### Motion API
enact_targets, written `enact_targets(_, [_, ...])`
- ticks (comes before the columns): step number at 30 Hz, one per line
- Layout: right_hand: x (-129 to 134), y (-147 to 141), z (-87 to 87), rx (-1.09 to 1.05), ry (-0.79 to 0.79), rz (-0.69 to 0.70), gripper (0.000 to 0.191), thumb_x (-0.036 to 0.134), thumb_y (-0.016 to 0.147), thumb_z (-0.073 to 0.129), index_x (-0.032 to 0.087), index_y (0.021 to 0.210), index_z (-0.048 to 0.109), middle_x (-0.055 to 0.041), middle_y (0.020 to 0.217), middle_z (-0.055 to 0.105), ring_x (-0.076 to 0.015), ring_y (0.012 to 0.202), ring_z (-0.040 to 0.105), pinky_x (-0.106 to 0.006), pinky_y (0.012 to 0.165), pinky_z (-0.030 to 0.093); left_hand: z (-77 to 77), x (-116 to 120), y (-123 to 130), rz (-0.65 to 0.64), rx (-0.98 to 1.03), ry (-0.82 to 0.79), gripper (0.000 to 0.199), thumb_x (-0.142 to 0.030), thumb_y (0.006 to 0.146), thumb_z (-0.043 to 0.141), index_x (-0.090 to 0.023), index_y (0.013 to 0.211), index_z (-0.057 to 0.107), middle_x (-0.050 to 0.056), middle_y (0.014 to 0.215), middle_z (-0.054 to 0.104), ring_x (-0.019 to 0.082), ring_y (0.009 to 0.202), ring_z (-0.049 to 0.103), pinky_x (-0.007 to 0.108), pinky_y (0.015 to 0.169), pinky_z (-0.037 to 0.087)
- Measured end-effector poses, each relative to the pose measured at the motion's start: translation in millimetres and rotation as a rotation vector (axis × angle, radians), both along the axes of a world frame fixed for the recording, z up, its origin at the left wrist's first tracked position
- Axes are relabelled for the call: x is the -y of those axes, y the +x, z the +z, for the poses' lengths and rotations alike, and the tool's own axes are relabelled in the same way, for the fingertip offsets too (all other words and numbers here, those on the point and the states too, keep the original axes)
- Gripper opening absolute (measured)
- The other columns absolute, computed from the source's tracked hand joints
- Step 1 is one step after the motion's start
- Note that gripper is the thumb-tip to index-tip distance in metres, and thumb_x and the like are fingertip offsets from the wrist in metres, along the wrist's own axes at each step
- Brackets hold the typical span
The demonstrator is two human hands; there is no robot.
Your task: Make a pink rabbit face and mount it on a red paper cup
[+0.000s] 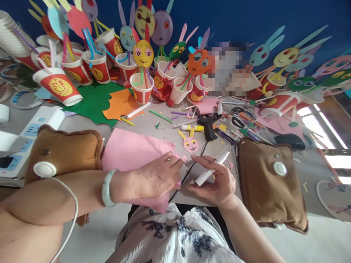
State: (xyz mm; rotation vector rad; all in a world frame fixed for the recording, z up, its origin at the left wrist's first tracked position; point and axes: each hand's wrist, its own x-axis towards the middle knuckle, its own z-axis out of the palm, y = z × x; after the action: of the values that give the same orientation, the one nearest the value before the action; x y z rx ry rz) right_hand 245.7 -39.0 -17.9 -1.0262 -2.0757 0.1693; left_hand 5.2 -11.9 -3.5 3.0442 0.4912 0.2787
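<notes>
My left hand (156,175) is closed, its fingers curled together over the right part of a pink paper sheet (131,149). Small pink and purple bits show at its fingertips, but what it grips is mostly hidden. My right hand (216,179) faces it with bent fingers and holds a slim white tube (211,171), slanting up to the right; I cannot tell if this is a pen or rolled paper. Just beyond both hands lies a pink paper rabbit face (191,144) with yellow ears. A black cable (189,174) passes between the hands.
Brown padded pouches flank me at left (68,146) and right (271,182). A black glue gun (208,126) and a yellow marker (192,128) lie ahead. Red and white paper cups (142,89) with paper rabbit heads line the back. A power strip (30,135) is at left.
</notes>
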Motion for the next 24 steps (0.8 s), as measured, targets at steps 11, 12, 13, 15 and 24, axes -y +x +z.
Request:
enact_targets(11, [7.5,6.3,-7.7,-0.073,-0.005,-0.194,0.016,0.024,0.100,0.055,0.025,0.114,0.060,-0.0043,0.086,0.078,-0.0214,0.074,0.075,-0.037,0.068,0.059,9.3,-2.9,-0.5,-0.021,0.005,0.031,0.030,-0.032,0.102,0.051,-0.012,0.101,0.074,0.021,0.137,0.061,0.031,0.120,0.055,0.047,0.101,0.042])
enact_targets(12, [8.9,8.0,-7.7,-0.115,-0.038,-0.204,0.019,0.030,0.102,0.051,0.025,0.118,0.061,-0.0045,0.086,0.077,-0.0214,0.073,0.074,-0.038,0.069,0.059,8.6,-3.1,-0.4,-0.015,0.009,0.045,0.031,-0.033,0.103,0.051,-0.012,0.100,0.074,0.021,0.137,0.061,0.031,0.118,0.056,0.047,0.101,0.042])
enact_targets(13, [10.5,9.5,-7.3,-0.157,-0.074,-0.207,0.025,0.036,0.104,0.047,0.025,0.122,0.061,-0.0049,0.087,0.077,-0.0213,0.071,0.073,-0.039,0.069,0.058,8.0,-3.2,-0.2,-0.006,0.010,0.053,0.032,-0.034,0.103,0.051,-0.011,0.100,0.074,0.022,0.137,0.061,0.031,0.117,0.056,0.047,0.100,0.042])
enact_targets(15, [14.1,10.8,-5.6,-0.221,-0.142,-0.199,0.035,0.044,0.105,0.043,0.024,0.127,0.062,-0.0051,0.086,0.075,-0.0198,0.066,0.069,-0.038,0.066,0.057,7.0,-3.1,0.5,0.005,0.004,0.054,0.033,-0.035,0.103,0.051,-0.011,0.099,0.074,0.022,0.137,0.061,0.032,0.117,0.057,0.047,0.099,0.043])
enact_targets(24, [16.0,-16.0,7.0,-0.253,-0.389,-0.298,0.008,0.026,0.094,0.063,0.023,0.100,0.066,-0.0014,0.077,0.074,-0.0161,0.061,0.068,-0.029,0.057,0.055,5.7,-0.4,2.8,0.018,-0.026,0.036,0.032,-0.034,0.101,0.054,-0.010,0.110,0.072,0.024,0.143,0.057,0.034,0.124,0.056,0.048,0.103,0.042])
